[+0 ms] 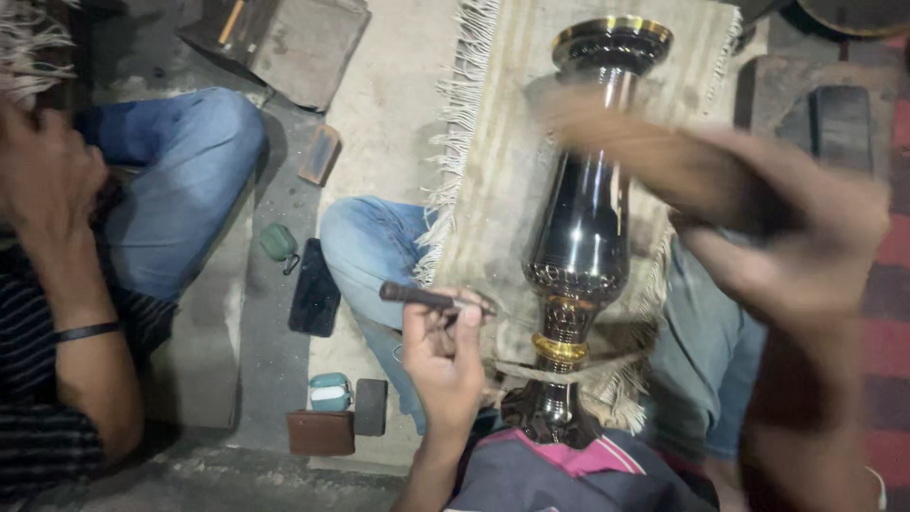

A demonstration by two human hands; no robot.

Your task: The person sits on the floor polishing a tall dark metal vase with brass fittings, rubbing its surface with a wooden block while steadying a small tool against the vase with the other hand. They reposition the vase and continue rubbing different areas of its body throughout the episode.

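left hand was closed in a pinch round a dark-handled engraving tool, its tip against the lower body of the tall black-and-brass vase. the vase lay lengthwise across the lap on a fringed beige cloth, foot toward the wearer, a strap round its gold band. right hand was raised beside the vase, blurred; grip could not be told. another person's arm sat at left. phone and wallet lay on the floor.

Floor workshop, engraving tool, metal vase
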